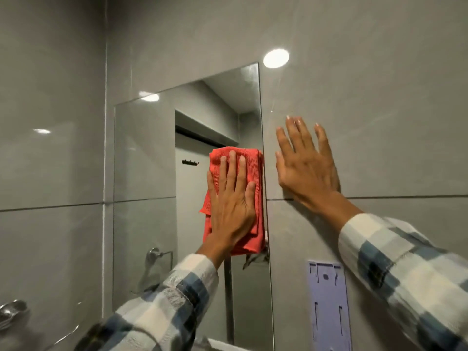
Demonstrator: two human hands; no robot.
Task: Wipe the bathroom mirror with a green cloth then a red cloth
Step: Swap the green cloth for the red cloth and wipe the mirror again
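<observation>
A person's left hand (231, 201), fingers spread flat, presses a folded red ribbed microfibre cloth (236, 198) against the right edge of a frameless rectangular bathroom mirror (147, 186), about midway up the glass. The right hand (305, 164), open with fingers splayed and holding nothing, braces on the glossy grey wall tile (379, 122) just beside that edge. With the red cloth at work and no green cloth in view, this appears to be the second, finishing pass. The next move likely calls for even palm pressure and sweeping strokes from this edge toward the untouched left side and upper corners. The smooth, hard glass should let the soft cloth glide. Both forearms wear blue-and-white checked sleeves (405, 269).
</observation>
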